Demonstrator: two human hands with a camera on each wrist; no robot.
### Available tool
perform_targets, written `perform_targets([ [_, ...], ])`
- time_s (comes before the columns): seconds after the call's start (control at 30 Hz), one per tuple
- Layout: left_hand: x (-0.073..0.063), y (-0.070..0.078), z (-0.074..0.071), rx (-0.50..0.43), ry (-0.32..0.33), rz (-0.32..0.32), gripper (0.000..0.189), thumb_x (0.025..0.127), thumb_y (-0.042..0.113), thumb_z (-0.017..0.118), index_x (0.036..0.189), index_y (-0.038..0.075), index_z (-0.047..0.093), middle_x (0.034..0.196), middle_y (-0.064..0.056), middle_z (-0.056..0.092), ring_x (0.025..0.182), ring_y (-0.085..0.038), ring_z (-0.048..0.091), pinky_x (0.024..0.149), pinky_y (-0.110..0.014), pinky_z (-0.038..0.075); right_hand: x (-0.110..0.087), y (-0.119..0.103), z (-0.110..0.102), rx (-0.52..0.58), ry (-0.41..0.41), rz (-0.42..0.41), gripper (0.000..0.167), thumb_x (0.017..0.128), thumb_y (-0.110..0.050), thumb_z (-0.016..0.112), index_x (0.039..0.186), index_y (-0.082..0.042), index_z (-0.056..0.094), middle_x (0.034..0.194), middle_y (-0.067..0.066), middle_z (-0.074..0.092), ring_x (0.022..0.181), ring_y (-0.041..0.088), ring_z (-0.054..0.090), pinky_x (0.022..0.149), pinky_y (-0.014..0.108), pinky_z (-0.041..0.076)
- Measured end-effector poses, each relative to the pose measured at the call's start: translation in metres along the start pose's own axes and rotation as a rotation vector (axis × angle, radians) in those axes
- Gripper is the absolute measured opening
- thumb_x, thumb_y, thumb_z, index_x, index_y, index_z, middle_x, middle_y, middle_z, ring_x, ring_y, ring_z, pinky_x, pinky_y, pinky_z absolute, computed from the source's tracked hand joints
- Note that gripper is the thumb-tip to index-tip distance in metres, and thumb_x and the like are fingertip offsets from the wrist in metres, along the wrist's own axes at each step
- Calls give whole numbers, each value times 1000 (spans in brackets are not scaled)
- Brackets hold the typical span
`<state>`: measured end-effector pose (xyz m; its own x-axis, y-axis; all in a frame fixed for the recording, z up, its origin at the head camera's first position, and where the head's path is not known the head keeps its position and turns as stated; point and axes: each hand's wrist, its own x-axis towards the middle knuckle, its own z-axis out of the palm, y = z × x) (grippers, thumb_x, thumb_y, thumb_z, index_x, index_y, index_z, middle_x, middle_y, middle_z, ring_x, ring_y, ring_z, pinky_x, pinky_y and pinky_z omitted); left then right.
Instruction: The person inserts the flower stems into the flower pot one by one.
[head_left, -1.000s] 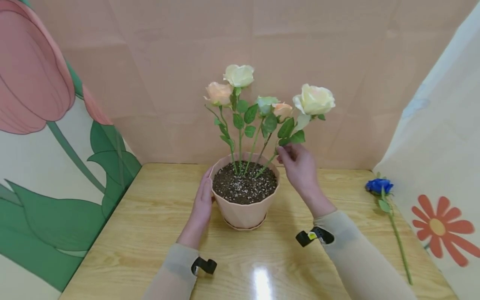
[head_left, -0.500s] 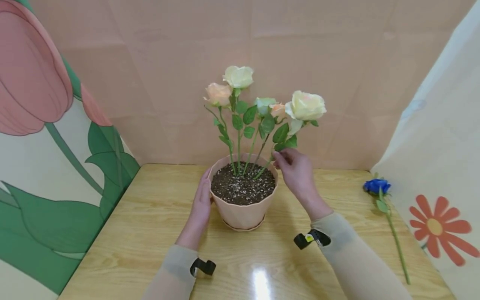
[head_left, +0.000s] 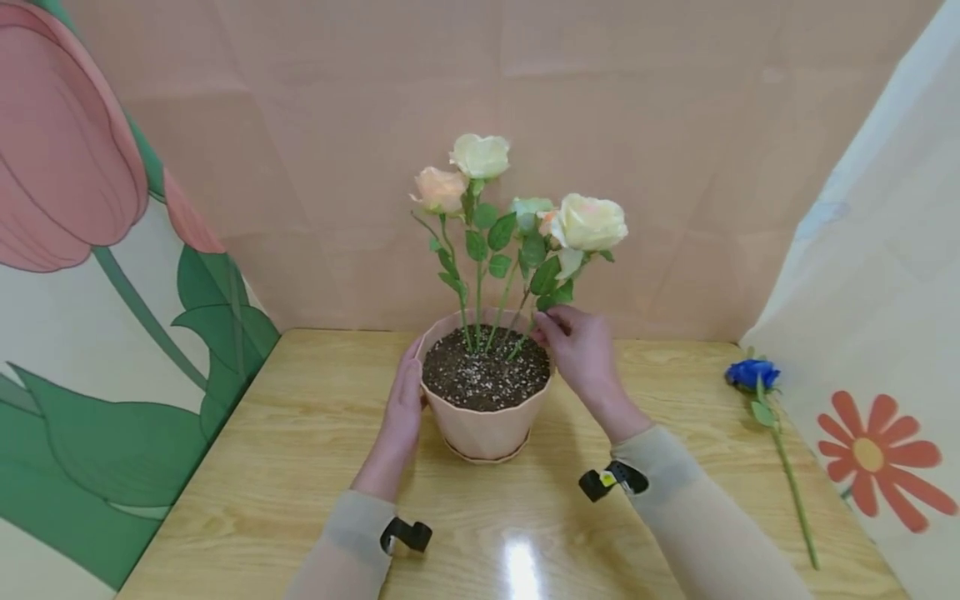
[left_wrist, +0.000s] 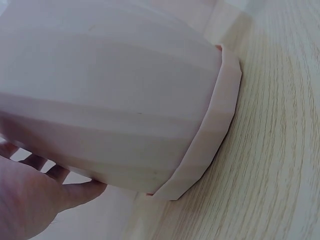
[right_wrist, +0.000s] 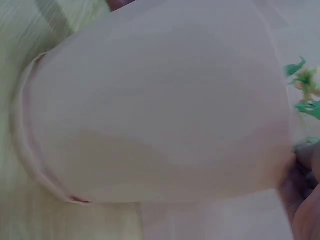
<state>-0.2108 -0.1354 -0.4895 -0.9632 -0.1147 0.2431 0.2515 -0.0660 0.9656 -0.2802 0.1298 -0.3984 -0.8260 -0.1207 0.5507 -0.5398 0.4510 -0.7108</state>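
A pink flowerpot (head_left: 483,429) full of dark soil (head_left: 483,379) stands on the table. My left hand (head_left: 402,396) rests against its left side with fairly straight fingers; the left wrist view shows the thumb and fingers (left_wrist: 82,192) along the pot wall. With thumb and fingertips, my right hand (head_left: 585,354) pinches the stem of a cream-white rose (head_left: 588,222) just above the right rim. That stem leans to the right, its lower end in the soil. Also in the soil stand another white rose (head_left: 480,156), a peach rose (head_left: 438,189) and a pale green-blue rose (head_left: 529,210).
A blue rose (head_left: 752,373) with a long stem lies on the wooden table (head_left: 315,433) at the right. Behind the pot rises a pink backdrop (head_left: 337,167). Flower-printed panels flank both sides. A saucer (left_wrist: 210,135) sits under the pot.
My right hand has moved left and slightly down with the cream-white rose's stem, so the bloom is lower and closer to the others. My left hand stays on the pot.
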Motion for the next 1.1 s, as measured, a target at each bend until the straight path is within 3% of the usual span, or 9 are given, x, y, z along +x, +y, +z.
perform_targets([
  [0.2, 1, -2, -2, -10, -7, 1, 59, 121, 49, 27, 174, 26, 34, 179, 0, 31, 163, -33, 27, 124, -77, 22, -4, 1, 6, -11, 12, 25, 24, 111, -18, 70, 95, -5, 81, 84, 6, 79, 77, 22, 74, 68, 24, 56],
  [0.53, 1, -4, -3, -3, 1, -3, 59, 121, 50, 27, 174, 27, 33, 179, -2, 30, 163, -34, 28, 125, -75, 23, -8, 18, 3, -108, 40, 19, 28, 112, -22, 70, 99, -1, 83, 87, 12, 80, 66, 20, 60, 59, 31, 44],
  [0.87, 0, -1, -3, -11, -14, 0, 58, 121, 50, 27, 174, 28, 34, 178, -1, 32, 162, -33, 30, 125, -75, 25, -6, 16, 6, -52, -11, 67, 30, 112, -26, 69, 100, -3, 84, 92, 14, 82, 72, 20, 67, 61, 27, 45],
  [1.1, 0, -2, -3, 1, -24, 3, 59, 121, 52, 29, 174, 28, 34, 178, -1, 32, 162, -33, 29, 124, -76, 24, -10, 21, 5, -3, -8, 167, 31, 113, -28, 69, 103, -2, 84, 99, 16, 83, 78, 23, 65, 61, 28, 42],
])
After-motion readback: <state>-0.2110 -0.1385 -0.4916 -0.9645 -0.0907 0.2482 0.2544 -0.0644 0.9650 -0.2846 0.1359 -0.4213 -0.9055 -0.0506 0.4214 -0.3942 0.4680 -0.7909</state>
